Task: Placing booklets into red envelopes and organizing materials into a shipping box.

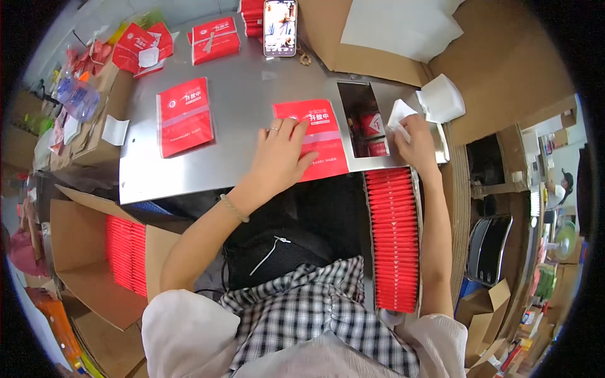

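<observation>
"Red and glossy: from my remote seat, is that flat rectangular packet with a pale band (326, 151) what lies under the left hand (282, 148)?"

"Yes. I see the left hand resting on its left part, fingers loosely bent, thumb spread away from them, nothing clenched."

"And the right hand (417, 142)?"

"Nearly closed. I make out its thumb and fingers pinching a thin white paper slip (401, 112) over the right part of the shiny steel tabletop (246, 82)."

"Between the hands?"

"Just left of the right one, I get a dark rectangular opening (353, 101) in the tabletop, small red-and-white packages (373, 126) showing in it."

"Around the right hand?"

"Just beyond it, a thick white stack of sheets (443, 97). Nearer the body, beside that forearm, a long row of red packets (394, 242)."

"Past the left?"

"To its left, well apart, a second banded red packet (184, 120). Farther ahead, a lit smartphone (280, 28). Lower on that side, I see a brown cardboard carton (79, 236) with tightly packed red packets inside."
</observation>
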`<state>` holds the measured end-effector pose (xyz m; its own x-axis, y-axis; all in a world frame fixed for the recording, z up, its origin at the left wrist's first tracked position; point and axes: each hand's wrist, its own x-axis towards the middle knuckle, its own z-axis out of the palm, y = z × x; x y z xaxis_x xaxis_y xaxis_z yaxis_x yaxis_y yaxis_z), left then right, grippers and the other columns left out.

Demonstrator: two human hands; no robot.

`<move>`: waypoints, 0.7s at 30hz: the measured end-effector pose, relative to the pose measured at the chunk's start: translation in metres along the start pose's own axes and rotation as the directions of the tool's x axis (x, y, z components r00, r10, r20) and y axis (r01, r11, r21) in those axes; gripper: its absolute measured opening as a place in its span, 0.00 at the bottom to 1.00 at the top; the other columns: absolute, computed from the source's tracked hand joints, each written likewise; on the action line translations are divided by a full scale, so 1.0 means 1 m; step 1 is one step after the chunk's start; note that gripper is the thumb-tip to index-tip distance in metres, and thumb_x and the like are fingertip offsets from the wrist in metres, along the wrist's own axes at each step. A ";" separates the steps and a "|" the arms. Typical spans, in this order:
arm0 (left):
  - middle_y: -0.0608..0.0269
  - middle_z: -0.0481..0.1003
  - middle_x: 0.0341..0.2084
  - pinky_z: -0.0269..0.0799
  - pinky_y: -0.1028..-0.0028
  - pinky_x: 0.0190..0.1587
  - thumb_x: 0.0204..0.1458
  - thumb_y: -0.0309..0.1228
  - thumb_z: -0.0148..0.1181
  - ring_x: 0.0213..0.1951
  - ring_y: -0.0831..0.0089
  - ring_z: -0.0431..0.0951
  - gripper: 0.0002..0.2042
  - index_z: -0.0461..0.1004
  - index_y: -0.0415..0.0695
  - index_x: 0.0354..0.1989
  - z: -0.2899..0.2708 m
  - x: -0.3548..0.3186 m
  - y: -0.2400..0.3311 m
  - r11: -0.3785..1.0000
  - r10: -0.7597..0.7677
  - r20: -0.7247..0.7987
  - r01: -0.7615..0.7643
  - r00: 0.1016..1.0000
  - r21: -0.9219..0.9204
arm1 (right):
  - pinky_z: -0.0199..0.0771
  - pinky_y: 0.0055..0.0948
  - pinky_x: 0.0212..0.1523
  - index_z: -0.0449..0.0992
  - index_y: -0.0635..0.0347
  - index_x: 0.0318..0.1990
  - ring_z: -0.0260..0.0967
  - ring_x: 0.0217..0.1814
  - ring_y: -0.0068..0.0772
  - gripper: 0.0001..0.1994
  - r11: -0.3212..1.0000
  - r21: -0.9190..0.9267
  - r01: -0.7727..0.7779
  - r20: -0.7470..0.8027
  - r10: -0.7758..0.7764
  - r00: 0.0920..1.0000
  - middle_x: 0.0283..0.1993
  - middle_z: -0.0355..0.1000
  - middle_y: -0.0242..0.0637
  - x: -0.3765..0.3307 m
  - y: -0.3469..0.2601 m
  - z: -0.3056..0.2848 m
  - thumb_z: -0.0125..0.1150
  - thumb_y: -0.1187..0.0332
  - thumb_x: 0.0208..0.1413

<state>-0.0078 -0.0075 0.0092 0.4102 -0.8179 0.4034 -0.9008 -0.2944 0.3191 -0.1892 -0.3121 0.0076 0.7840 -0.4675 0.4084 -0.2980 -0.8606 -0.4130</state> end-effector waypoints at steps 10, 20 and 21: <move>0.53 0.71 0.47 0.68 0.58 0.49 0.52 0.39 0.65 0.52 0.55 0.70 0.22 0.73 0.39 0.52 -0.005 0.002 -0.006 1.000 0.012 0.005 -0.012 1.000 -0.013 | 0.69 0.27 0.46 0.79 0.64 0.34 0.70 0.41 0.27 0.07 0.823 0.428 -0.373 0.116 0.360 0.926 0.40 0.72 0.34 -0.009 0.013 0.002 0.67 0.69 0.53; 0.56 0.74 0.44 0.71 0.59 0.44 0.52 0.30 0.59 0.47 0.56 0.75 0.14 0.76 0.37 0.45 0.001 0.004 -0.008 0.949 0.149 0.043 -0.155 0.988 0.274 | 0.70 0.42 0.50 0.71 0.63 0.55 0.71 0.47 0.49 0.19 0.943 -0.325 0.074 -0.512 -0.241 0.825 0.43 0.73 0.48 -0.003 -0.085 0.003 0.59 0.78 0.54; 0.56 0.74 0.44 0.71 0.59 0.44 0.52 0.30 0.59 0.47 0.56 0.75 0.14 0.76 0.37 0.45 0.002 0.007 -0.006 0.950 0.151 0.054 -0.160 0.987 0.268 | 0.69 0.44 0.53 0.72 0.64 0.53 0.71 0.49 0.47 0.20 0.936 -0.096 0.338 -0.505 -0.338 0.794 0.45 0.73 0.45 -0.015 -0.094 0.023 0.62 0.79 0.50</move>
<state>0.0005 -0.0129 0.0080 0.2608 -0.8784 0.4005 -0.9596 -0.2812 0.0083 -0.1607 -0.2190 0.0217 0.4484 -0.1821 0.8751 -0.0667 -0.9831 -0.1703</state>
